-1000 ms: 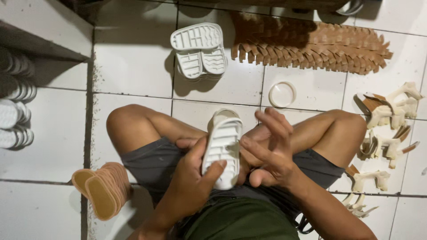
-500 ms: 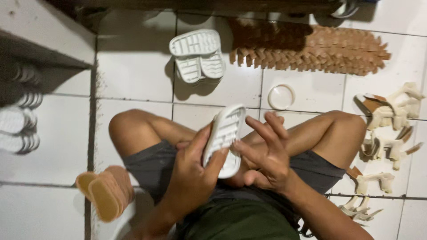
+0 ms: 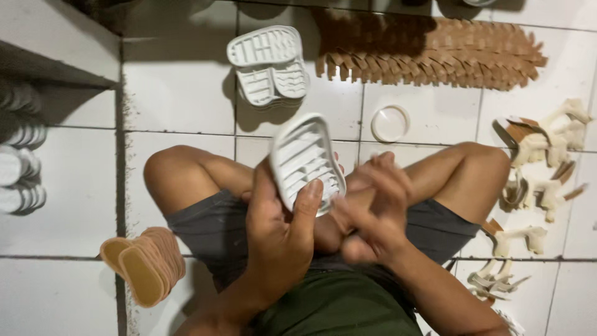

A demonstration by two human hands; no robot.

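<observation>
I sit cross-legged on a white tiled floor. My left hand (image 3: 280, 230) grips a white ribbed shoe sole (image 3: 305, 162), tread side up, raised above my lap. My right hand (image 3: 373, 211) is blurred just to the right of the sole, fingers loosely spread, holding nothing that I can make out. A small stack of the same white soles (image 3: 268, 65) lies on the floor ahead of my knees.
A long row of tan cut pieces (image 3: 435, 53) lies at the back. A white round lid (image 3: 390, 123) sits near my right knee. Cream and tan sandal parts (image 3: 541, 162) are scattered at right. Tan insoles (image 3: 149, 267) are stacked at left, white soles (image 3: 18, 155) by a ledge.
My left hand has lifted the white sole from my lap and turned it flatter, tread up. My right hand has dropped lower and pulled back from the sole.
</observation>
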